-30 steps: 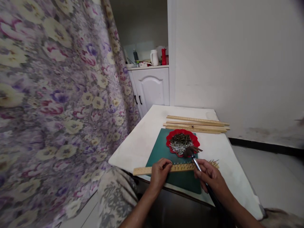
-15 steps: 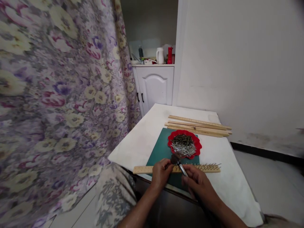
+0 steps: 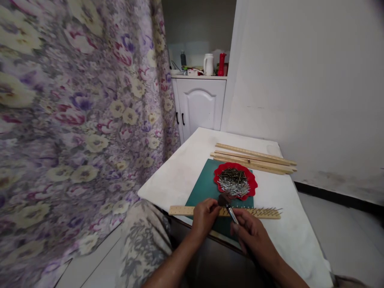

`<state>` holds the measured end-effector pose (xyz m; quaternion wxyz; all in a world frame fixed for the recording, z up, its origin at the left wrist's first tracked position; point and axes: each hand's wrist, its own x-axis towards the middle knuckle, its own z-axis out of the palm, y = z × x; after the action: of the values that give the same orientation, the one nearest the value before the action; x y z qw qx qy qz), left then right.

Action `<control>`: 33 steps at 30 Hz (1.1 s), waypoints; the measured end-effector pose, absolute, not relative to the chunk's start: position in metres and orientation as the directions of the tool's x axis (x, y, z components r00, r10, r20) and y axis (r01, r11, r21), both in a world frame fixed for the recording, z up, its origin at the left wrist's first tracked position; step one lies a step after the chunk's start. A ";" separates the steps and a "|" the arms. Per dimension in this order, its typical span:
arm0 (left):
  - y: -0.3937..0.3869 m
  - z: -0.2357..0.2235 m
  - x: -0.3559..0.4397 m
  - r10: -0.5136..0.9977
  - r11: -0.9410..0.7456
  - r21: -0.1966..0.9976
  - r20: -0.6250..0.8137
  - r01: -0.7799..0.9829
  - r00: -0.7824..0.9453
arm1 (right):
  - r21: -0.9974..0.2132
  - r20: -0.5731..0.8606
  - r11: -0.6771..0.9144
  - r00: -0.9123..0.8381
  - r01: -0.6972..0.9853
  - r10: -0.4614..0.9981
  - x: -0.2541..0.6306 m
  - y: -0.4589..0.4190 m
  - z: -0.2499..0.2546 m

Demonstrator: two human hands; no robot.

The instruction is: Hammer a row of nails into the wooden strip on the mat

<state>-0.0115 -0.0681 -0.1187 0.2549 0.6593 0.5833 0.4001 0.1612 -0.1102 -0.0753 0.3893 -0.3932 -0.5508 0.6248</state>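
My right hand (image 3: 250, 230) is wrapped around a hammer (image 3: 231, 213) with a dark head and a shiny metal neck. The hammer's head is over a wooden strip (image 3: 181, 210), close to my left fingertips. My left hand (image 3: 204, 217) rests on the strip with thumb and fingers pinched together; what they hold, if anything, is too small to make out. Slanting rows of nails (image 3: 265, 212) stand up from the strip's right part, while its left part shows rows of small marks. Under the strip lies a green mat (image 3: 199, 188).
A red scalloped dish (image 3: 253, 185) full of loose nails (image 3: 234, 184) sits on the mat just beyond the hammer. Several wooden strips (image 3: 255, 162) lie at the far right of the white table (image 3: 174, 176). A floral curtain (image 3: 90, 132) hangs at the left, a white cabinet (image 3: 201, 106) behind.
The view has shifted slightly. Both hands keep nearly the same place on the strip, with the hammer head still beside the left fingertips.
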 end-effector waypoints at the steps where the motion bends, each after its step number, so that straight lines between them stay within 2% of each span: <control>1: -0.068 -0.118 -0.011 0.974 -0.185 0.804 0.227 0.565 -0.003 | -0.995 -0.060 -0.088 -0.385 -0.055 0.921 0.161 -0.110 -0.075; 7: -0.069 -0.119 -0.012 0.972 -0.190 0.804 0.233 0.564 -0.004 | -0.994 -0.068 -0.096 -0.372 -0.059 0.926 0.162 -0.109 -0.074; 33: -0.069 -0.117 -0.017 0.965 -0.251 0.784 0.252 0.567 0.079 | -0.986 0.098 0.081 -0.119 -0.145 0.988 0.229 -0.098 -0.058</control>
<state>-0.0167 -0.0687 -0.1174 0.2555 0.6887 0.5560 0.3890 0.2292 -0.0977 -0.0581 0.5232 -0.4083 -0.5163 0.5412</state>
